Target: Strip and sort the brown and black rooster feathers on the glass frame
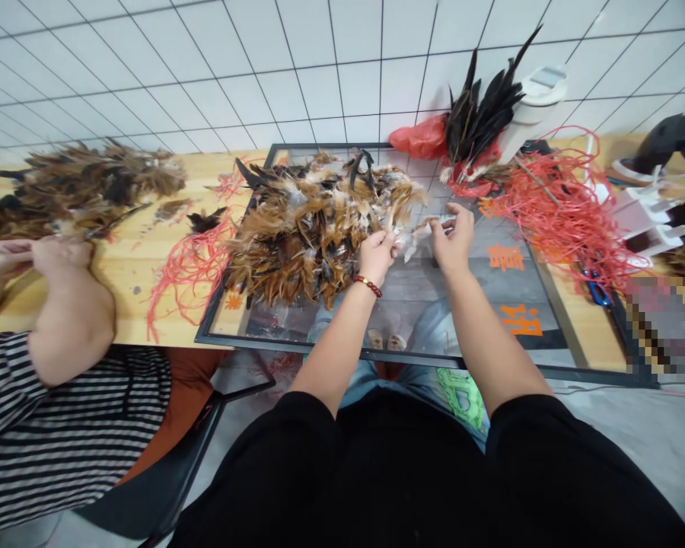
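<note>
My left hand (pixel 377 257), with a red bead bracelet at the wrist, is closed around pale feather ends (pixel 396 234) at the right edge of a large pile of brown and black feathers (pixel 308 236). A short gap to the right, my right hand (pixel 454 237) has its thumb and fingers curled together on a thin, pale feather tip. Whitish fluff (pixel 412 248) hangs between the two hands. Both are above a dark glass-topped panel with a black frame (pixel 297 346). Exactly what lies inside each grip is partly hidden by the fingers.
Black feathers (pixel 479 114) stand by a red plastic bag (pixel 419 137). Tangled red string (pixel 571 205) lies at right near blue-handled scissors (pixel 598 289); more string (pixel 191 266) lies left. A co-worker's hands (pixel 51 255) work beside another feather pile (pixel 91 183).
</note>
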### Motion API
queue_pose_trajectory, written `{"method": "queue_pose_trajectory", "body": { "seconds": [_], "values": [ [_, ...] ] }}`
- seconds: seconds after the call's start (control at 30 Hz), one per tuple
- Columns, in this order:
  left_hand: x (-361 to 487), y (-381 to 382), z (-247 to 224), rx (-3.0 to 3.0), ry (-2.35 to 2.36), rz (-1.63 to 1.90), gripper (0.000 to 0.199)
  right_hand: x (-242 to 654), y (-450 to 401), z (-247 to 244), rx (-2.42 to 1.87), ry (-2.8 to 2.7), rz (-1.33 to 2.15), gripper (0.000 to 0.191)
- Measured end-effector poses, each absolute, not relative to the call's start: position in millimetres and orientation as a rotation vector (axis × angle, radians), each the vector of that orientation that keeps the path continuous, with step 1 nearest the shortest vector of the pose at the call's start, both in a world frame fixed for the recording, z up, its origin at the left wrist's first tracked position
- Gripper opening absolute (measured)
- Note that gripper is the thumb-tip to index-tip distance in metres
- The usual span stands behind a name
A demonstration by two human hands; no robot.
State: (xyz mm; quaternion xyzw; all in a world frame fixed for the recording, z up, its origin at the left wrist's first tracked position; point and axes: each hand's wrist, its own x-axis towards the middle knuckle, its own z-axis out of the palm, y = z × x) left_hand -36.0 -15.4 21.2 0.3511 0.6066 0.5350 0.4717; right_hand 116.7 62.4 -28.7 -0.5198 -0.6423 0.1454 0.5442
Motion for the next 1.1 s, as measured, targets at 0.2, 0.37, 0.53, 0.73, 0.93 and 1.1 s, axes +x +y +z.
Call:
{"method": "queue_pose_trajectory", "body": {
  "seconds": [0.2, 0.37, 0.53, 0.73, 0.93, 1.1],
  "values": [
    [-32, -16, 28, 0.576, 1.276, 1.419, 0.019, 116, 55, -20, -1.110, -1.551, 0.478, 0.023],
    [-31, -15, 25, 0.644, 1.276, 1.396, 0.006, 112, 41, -4, -1.054, -1.615, 0.409, 0.024],
    [-28, -16, 23, 0.721, 1.322, 1.364, 0.009, 102, 40, -3, -0.960, -1.839, 0.693, 0.039],
    [-29, -16, 19, 0.740, 1.340, 1.372, 0.021, 95, 48, -10, -0.951, -1.559, 0.964, 0.049],
    [-31, -14, 17, 0.672, 1.343, 1.383, 0.015, 96, 53, -15, -0.971, -1.344, 1.062, 0.042],
    [-28, -12, 14, 0.690, 1.426, 1.462, 0.032, 97, 52, -9, -0.953, -1.303, 1.123, 0.043]
  ]
}}
